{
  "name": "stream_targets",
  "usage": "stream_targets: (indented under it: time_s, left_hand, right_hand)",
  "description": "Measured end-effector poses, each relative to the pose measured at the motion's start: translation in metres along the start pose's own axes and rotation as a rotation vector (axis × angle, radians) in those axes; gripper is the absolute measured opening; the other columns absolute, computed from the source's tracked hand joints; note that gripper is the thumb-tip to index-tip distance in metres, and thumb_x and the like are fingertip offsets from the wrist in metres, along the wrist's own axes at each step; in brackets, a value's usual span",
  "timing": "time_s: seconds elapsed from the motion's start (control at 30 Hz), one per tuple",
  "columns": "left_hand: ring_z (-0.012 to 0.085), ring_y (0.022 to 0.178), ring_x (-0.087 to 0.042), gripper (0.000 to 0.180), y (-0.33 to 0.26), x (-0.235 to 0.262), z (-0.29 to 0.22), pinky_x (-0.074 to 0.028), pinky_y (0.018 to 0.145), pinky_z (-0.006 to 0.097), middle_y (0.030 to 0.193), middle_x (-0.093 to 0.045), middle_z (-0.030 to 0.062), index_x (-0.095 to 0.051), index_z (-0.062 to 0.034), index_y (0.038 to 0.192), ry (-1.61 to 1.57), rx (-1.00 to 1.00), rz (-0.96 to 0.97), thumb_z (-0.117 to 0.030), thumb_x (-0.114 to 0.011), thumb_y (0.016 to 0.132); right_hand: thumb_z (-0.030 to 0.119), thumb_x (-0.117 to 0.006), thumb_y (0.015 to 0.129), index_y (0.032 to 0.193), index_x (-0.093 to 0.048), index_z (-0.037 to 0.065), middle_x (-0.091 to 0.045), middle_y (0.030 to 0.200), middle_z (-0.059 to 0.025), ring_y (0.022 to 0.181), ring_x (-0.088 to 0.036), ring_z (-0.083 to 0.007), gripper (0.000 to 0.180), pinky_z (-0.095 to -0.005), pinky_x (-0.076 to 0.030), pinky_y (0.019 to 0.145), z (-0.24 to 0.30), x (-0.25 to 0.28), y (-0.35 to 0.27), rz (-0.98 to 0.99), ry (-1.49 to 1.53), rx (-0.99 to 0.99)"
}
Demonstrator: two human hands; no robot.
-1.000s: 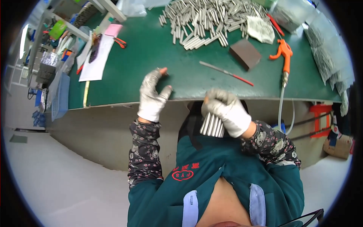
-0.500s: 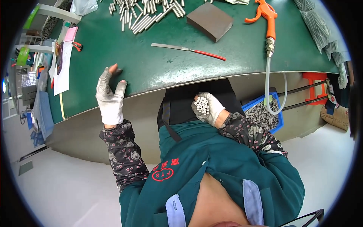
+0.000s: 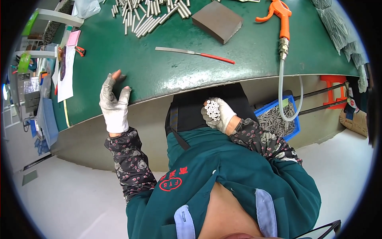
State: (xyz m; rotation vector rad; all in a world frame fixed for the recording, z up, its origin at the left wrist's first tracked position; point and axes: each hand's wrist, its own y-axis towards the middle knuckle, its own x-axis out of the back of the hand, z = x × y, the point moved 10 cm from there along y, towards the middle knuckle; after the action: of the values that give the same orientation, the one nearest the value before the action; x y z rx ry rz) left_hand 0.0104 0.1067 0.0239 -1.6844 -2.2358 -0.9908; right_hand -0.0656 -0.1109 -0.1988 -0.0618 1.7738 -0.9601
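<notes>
My left hand [image 3: 114, 108], in a worn white glove with bare fingertips, rests at the front edge of the green tabletop. Its thumb and fingers are spread apart, with nothing between them. Over my lap, my gloved right hand [image 3: 226, 114] is closed round a bundle of small metal tubes [image 3: 212, 110]. The tubes' round, hollow ends face up in a tight cluster; their lengths are hidden inside the hand. On the table beyond, a flat file [image 3: 195, 53] with a red handle lies crosswise. Farther back is a loose pile of metal tubes [image 3: 153, 18].
A brown block [image 3: 218, 22] sits at the back, beside an orange air gun [image 3: 281, 20] whose clear hose hangs over the table edge. Below right stands a blue bin [image 3: 295, 129] of metal pins. Bagged rods [image 3: 332, 26] line the right side; paper [image 3: 67, 75] and a red cutter [image 3: 80, 51] lie left.
The view has shifted slightly, so the table things sit a little further left. Both hands keep nearly the same pose, the right one still gripping the tubes.
</notes>
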Motion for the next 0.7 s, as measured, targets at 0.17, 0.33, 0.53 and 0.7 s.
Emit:
stream_targets:
  time_s: [0.17,0.33,0.53,0.7]
  left_hand:
    - [0.0176,0.102,-0.054,0.051,0.0007,-0.0002,0.0063,-0.039,0.094,0.03,0.115,-0.056,0.0091,-0.046,-0.004,0.121,-0.033,0.028,0.003,0.007,-0.062,0.074]
    - [0.0177,0.103,-0.054,0.051,-0.0005,0.0009,0.0042,-0.038,0.095,0.03,0.115,-0.055,0.0092,-0.045,-0.0039,0.121,0.013,-0.001,0.005,0.006,-0.062,0.074]
    - [0.0178,0.103,-0.054,0.051,-0.0016,-0.0009,0.0038,-0.038,0.095,0.03,0.115,-0.055,0.0091,-0.045,-0.0039,0.121,0.005,0.009,0.013,0.006,-0.062,0.074]
    - [0.0177,0.103,-0.054,0.051,-0.0006,-0.0017,0.0023,-0.038,0.094,0.03,0.115,-0.056,0.0092,-0.045,-0.0039,0.121,0.011,-0.001,0.005,0.007,-0.061,0.073]
  right_hand:
    - [0.028,-0.038,0.088,0.067,-0.048,0.013,-0.051,0.053,-0.0059,0.036,-0.043,-0.0161,0.028,-0.0255,-0.03,0.03,0.0013,-0.0027,-0.0004,-0.041,0.033,-0.008]
    - [0.029,-0.036,0.089,0.067,-0.047,0.014,-0.05,0.053,-0.0052,0.036,-0.042,-0.0151,0.029,-0.0252,-0.028,0.03,0.0013,-0.0018,-0.0004,-0.041,0.002,0.006]
    - [0.029,-0.036,0.089,0.067,-0.047,0.015,-0.05,0.053,-0.0052,0.035,-0.042,-0.0151,0.029,-0.0253,-0.028,0.029,0.0015,0.0012,-0.0008,-0.052,-0.008,0.01]
    - [0.03,-0.037,0.089,0.067,-0.047,0.015,-0.049,0.052,-0.0047,0.035,-0.042,-0.0149,0.029,-0.0252,-0.029,0.029,0.0006,-0.0016,-0.0013,-0.029,0.007,-0.012]
